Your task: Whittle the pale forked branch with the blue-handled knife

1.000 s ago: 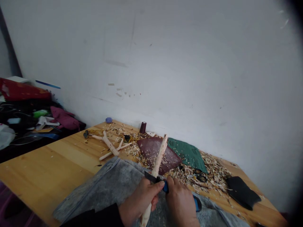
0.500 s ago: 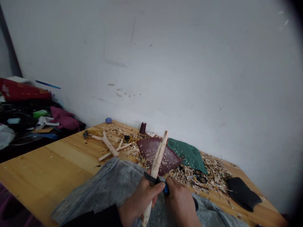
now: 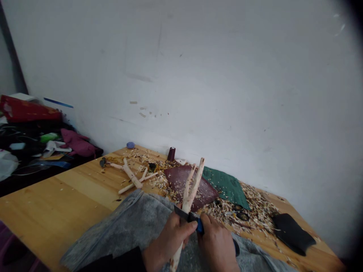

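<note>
At the far left, a red item with a glossy surface (image 3: 31, 109) lies atop a dark, cluttered pile; a magenta fabric item (image 3: 78, 142) lies at that pile's right side. Next is a pale wooden table (image 3: 56, 198), its left part carrying a few stray chips. Farther right on it are peeled, pale forked branches (image 3: 130, 174), lying crossed, with a small purple-blue rounded object (image 3: 130, 145) near the back edge. A grey fabric sheet (image 3: 121, 217) drapes over the front edge.

The left hand (image 3: 171, 235) is wrapped round the lower part of a peeled, pale forked stick (image 3: 193, 190). The stick is tilted, its two prongs upward, above the grey sheet. Behind stand a dark maroon cone-shaped spool (image 3: 171, 154) and, lying flat, a maroon sheet (image 3: 174, 177) sprinkled with chips. A knife with a dark blade and blue-and-black handle (image 3: 200, 226) has its blade across the stick just below the fork. The right hand (image 3: 217, 241) is closed round that handle.

Beyond lie a green sheet (image 3: 227, 186), black-handled scissors (image 3: 242, 215), heaped pale wood shavings (image 3: 258, 206) and a flat black piece (image 3: 293, 234) near the right edge.
</note>
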Demonstrator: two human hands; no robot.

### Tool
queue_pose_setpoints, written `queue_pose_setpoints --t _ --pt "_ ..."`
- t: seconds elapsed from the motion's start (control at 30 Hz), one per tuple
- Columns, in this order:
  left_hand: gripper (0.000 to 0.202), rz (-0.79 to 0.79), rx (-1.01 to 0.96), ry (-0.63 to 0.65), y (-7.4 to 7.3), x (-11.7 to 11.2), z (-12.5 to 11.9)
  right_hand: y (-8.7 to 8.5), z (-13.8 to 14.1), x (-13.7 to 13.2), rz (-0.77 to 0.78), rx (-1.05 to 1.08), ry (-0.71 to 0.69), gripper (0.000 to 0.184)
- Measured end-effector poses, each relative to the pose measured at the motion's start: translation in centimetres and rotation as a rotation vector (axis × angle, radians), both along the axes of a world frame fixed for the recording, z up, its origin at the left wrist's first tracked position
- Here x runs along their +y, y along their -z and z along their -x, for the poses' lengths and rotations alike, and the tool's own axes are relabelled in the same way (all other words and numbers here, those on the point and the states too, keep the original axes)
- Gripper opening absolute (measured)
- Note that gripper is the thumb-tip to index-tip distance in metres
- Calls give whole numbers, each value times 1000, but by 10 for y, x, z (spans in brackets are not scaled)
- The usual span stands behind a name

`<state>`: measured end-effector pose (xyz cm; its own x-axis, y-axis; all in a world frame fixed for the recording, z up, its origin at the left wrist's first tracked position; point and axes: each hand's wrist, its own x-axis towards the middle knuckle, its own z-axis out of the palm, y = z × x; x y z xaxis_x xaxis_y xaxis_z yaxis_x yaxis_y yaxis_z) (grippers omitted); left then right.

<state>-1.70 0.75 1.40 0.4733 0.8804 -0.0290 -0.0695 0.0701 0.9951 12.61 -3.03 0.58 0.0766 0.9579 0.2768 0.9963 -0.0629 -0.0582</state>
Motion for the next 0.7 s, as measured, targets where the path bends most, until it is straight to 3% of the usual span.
queue_pose_setpoints --t 0.27,0.5,0.7 --pt "24 -57 68 -32 20 3 -5 -5 1 1 61 -35 50 22" --pt "30 21 146 -52 22 1 -7 -6 5 0 104 -82 83 33" --pt "28 43 170 -111 22 1 -7 -7 10 -1 141 -105 125 32"
